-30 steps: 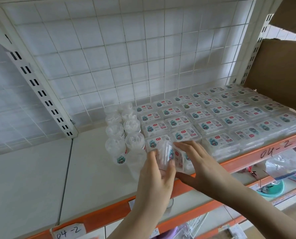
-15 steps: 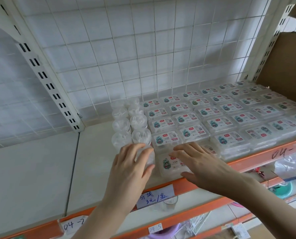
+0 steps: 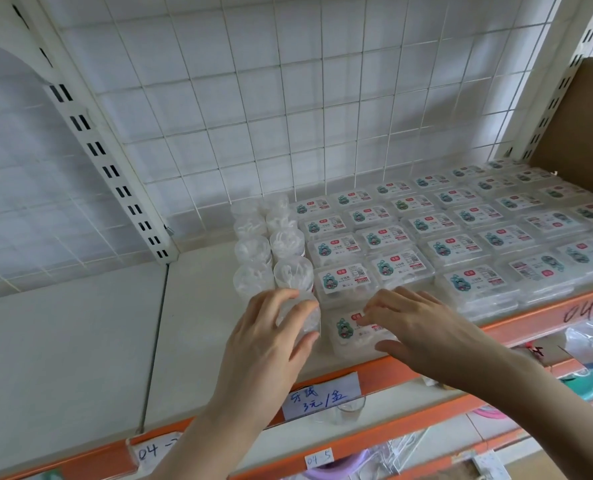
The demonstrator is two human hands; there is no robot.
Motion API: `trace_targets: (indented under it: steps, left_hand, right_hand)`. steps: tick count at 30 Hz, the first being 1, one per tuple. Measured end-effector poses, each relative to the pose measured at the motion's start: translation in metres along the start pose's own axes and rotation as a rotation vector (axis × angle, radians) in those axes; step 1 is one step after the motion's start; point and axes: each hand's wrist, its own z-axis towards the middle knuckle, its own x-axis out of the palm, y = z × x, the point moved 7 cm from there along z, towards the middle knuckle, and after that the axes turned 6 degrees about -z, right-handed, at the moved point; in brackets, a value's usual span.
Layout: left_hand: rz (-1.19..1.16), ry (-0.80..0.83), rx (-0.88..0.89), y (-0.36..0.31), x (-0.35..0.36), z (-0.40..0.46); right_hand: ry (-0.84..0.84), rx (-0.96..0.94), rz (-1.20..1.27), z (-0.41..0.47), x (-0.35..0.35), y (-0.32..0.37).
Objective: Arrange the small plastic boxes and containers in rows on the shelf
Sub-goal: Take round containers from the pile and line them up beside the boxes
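1. I am looking down at a white shelf (image 3: 198,327) with an orange front edge (image 3: 530,317).
2. My left hand (image 3: 267,344) is curling around a small clear round tub (image 3: 303,318) near the front of the shelf. The fingers are wrapping over its top and the thumb is pressing on its right side, so this grip is clamped on the tub.
3. My right hand (image 3: 423,327) is lying on a flat clear box (image 3: 352,336) with a green picture sticker. The fingers are reaching out almost straight over the lid and the thumb is lying along the front side. This grip is apart and just pressing on the box.
4. The flat clear box is sitting at the front edge of the shelf, just beside the round tub and right in front of the other boxes.
5. More round tubs (image 3: 272,244) are standing in two lines behind the held one, going back toward the wire grid wall (image 3: 288,109).
6. Many flat boxes (image 3: 461,233) are lying in neat rows to the right, filling the shelf up to a brown cardboard box (image 3: 579,126).
7. A paper price tag (image 3: 321,396) with handwriting is hanging on the orange edge under my hands.
8. A small clear cup (image 3: 348,410) is sitting on the shelf below.
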Motion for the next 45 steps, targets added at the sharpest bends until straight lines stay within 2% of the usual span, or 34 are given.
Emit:
trace_targets:
  steps: [3,7,11,14,17,20,24,28,32,38,45]
  left_hand:
    - [-0.056,0.001,-0.031,0.003,-0.001,0.001]
    - [-0.232,-0.054,-0.094,0.010,-0.008,0.002]
    - [-0.430,-0.140,-0.156,0.019,-0.020,0.008]
    - [-0.607,-0.135,-0.194,0.025,-0.025,0.012]
    - [-0.872,-0.049,-0.256,0.029,-0.026,0.013]
    - [-0.970,0.046,-0.274,0.031,-0.024,0.011]
    - [-0.875,0.082,-0.249,0.033,-0.022,0.006]
    - [-0.486,-0.046,-0.115,0.031,-0.026,-0.004]
    - [-0.436,-0.049,-0.116,0.032,-0.014,-0.014]
    - [-0.400,-0.083,-0.060,0.034,-0.007,-0.006]
    - [-0.434,-0.077,-0.034,0.029,-0.005,-0.003]
  right_hand:
    - [0.009,0.005,0.025,0.001,-0.006,0.000]
    - [-0.139,0.033,0.092,0.005,-0.030,-0.002]
    - [-0.221,0.074,0.410,0.015,-0.046,0.005]
    - [-0.181,0.056,0.594,0.031,-0.045,0.021]
    - [-0.074,0.064,0.732,0.049,-0.037,0.033]
    - [-0.004,0.020,0.843,0.061,-0.033,0.044]
    - [-0.042,-0.046,0.694,0.065,-0.032,0.052]
    - [-0.124,-0.065,0.436,0.059,-0.027,0.046]
    - [-0.215,-0.088,0.117,0.049,-0.022,0.052]
    - [-0.237,-0.068,0.230,0.047,-0.018,0.043]
    - [-0.210,-0.092,0.248,0.047,-0.018,0.040]
